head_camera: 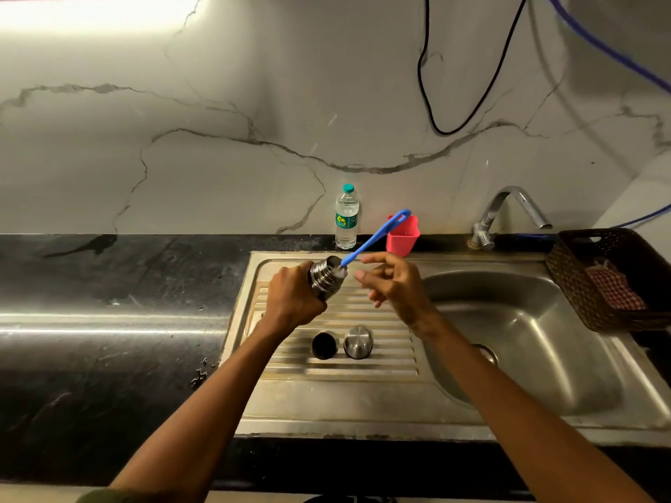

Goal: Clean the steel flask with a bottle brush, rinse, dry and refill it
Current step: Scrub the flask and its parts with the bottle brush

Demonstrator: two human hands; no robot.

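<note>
The steel flask (324, 277) sits just above centre frame, tilted with its open threaded mouth toward the right, over the ribbed drainboard (381, 343) of the steel sink (526, 343). My left hand (290, 301) is wrapped round its lower body, fingers curled tight. I judge it rigid and fairly light while empty, but smooth steel turns slippery once wet, so the body below the threads is the place to hold it, as I do now.

The blue bottle brush (374, 237) has its head inside the mouth, and its thin handle angles up to the right. It looks like flexible plastic, best pinched low near the neck for control. My right hand (394, 285) is just right of the mouth, fingers loosely spread and holding nothing; it does not appear to touch the handle.

Lower on the drainboard lie the black stopper (324, 345) and the steel cap (358, 342), side by side. Behind, a water bottle (346, 219) and a pink cup (403, 235) stand against the wall, the tap (508, 208) is to the right, and a dark basket (581, 281) sits at the right edge.
</note>
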